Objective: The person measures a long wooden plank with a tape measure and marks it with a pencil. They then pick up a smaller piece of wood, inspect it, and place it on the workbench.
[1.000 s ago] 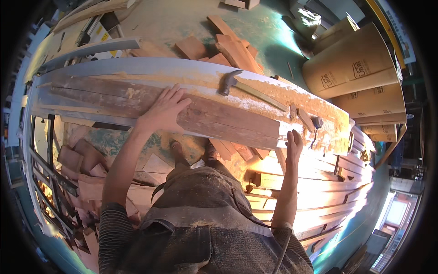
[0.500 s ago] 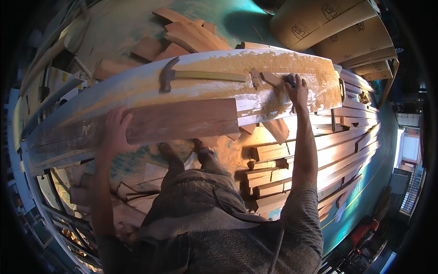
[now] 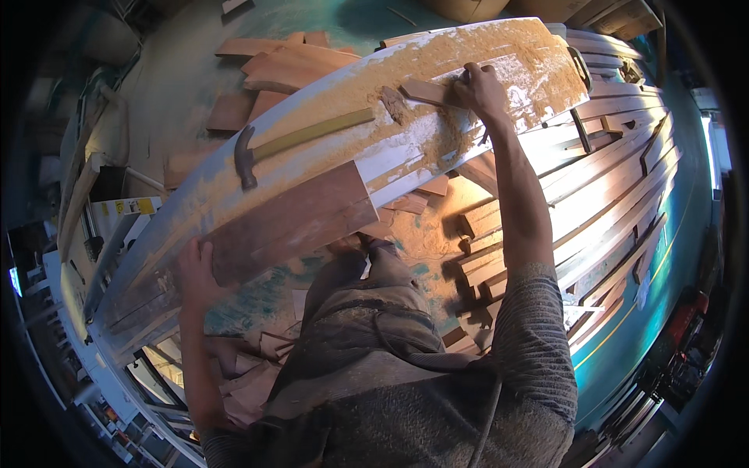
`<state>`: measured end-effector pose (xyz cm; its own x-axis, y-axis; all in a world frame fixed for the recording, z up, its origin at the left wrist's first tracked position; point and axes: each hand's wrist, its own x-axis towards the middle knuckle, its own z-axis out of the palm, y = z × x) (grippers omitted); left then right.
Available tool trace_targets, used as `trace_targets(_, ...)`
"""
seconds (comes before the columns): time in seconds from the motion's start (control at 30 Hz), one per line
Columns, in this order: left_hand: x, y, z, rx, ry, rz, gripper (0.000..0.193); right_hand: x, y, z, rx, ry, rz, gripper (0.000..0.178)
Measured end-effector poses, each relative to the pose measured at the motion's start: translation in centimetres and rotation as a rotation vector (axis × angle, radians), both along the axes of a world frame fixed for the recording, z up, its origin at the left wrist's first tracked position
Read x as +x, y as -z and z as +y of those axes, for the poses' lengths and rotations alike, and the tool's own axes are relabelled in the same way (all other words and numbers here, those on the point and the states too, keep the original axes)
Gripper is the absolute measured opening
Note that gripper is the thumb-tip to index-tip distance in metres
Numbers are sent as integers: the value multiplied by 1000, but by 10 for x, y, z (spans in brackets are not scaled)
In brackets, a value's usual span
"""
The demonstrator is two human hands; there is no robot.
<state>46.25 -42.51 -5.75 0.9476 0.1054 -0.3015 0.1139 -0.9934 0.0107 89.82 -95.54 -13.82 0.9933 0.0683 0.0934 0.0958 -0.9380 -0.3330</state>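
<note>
A reddish-brown wooden board [image 3: 289,222] lies along the near edge of a long, sawdust-covered work surface [image 3: 538,47]. My left hand [image 3: 197,273] holds the board's near edge toward its left end, thumb apart from the fingers. My right hand [image 3: 480,92] is closed, knuckles up, low over the dusty right part of the surface. What it holds is hidden beneath the fingers. Just left of it lies a small wooden block [image 3: 427,92]. A claw hammer [image 3: 312,132] with a yellowish handle rests beyond the board, its dark head to the left.
Wooden offcuts [image 3: 289,66] lie on the floor beyond the work surface. Long stacked timbers [image 3: 601,179] fill the right side. More wood scraps [image 3: 246,390] lie near my left forearm. Large brown cardboard rolls or drums [image 3: 468,6] stand at the far edge.
The view has turned, so the work surface now slants up to the right. My right hand has shifted toward the far side, closer to the small block. My left hand stays at the board.
</note>
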Motion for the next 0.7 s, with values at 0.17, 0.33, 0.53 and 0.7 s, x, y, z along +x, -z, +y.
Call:
trace_targets(0.17,10,-23,-9,-71,-6,102,101,-102,-38,-3,968,143,119,54)
trace_targets(0.33,49,-33,-76,-759,-118,-6,71,-247,-52,-4,1747,57,267,51)
trace_targets(0.53,69,-13,-181,-1420,-84,426,27,-358,-85,73,1205,-226,586,36)
trace_targets(0.7,63,3,-191,-1606,-158,695,19,-381,-107,107,720,-452,353,43)
